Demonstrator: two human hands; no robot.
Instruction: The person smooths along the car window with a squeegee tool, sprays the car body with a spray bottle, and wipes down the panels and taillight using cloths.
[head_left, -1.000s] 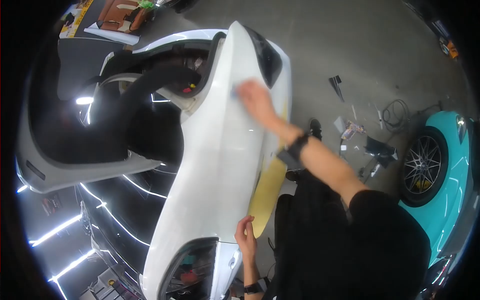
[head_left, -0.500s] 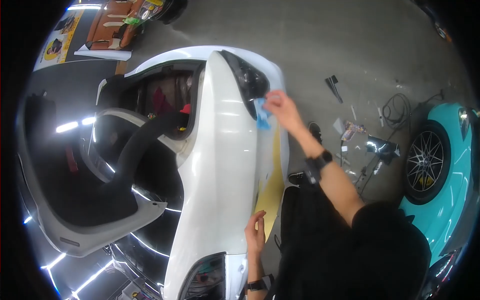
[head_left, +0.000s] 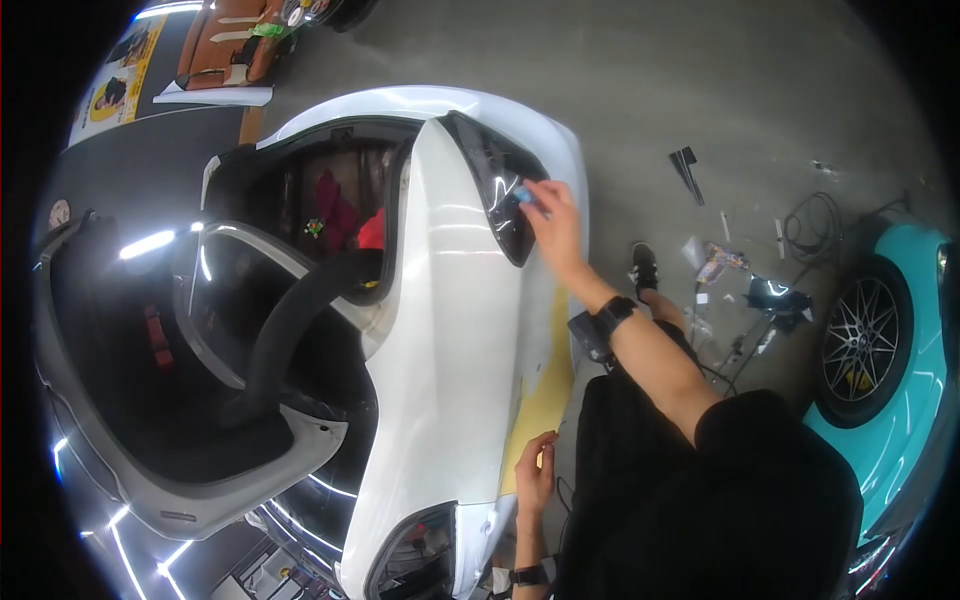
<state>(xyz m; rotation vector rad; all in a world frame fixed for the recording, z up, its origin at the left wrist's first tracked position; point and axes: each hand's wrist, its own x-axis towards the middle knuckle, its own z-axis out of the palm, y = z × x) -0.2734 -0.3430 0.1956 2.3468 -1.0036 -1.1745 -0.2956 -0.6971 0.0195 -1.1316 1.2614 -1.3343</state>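
Observation:
My right hand [head_left: 556, 218] pinches a small crumpled blue cloth [head_left: 523, 194] against the dark tail light [head_left: 490, 170] of a white car [head_left: 440, 330]. The fingertips are at the light's outer side, and most of the cloth is bunched under them. Lower down, my left hand [head_left: 536, 475] hovers beside the car's flank, fingers loosely curved and apart, with nothing seen in them. Close to it runs a yellowish patch [head_left: 535, 415] along the car's side, below the white paint.
The trunk lid [head_left: 190, 480] stands raised at left, with dark red cloth [head_left: 330, 205] inside the trunk opening. On the floor at right lie a black tool [head_left: 686, 172], a heat gun [head_left: 720, 262], cables [head_left: 815, 225] and scraps. A turquoise car [head_left: 905, 400] is parked there.
My right hand has brought the blue cloth from the light's lower edge onto its dark surface, and the cloth is now bunched smaller. The whole view has shifted slightly.

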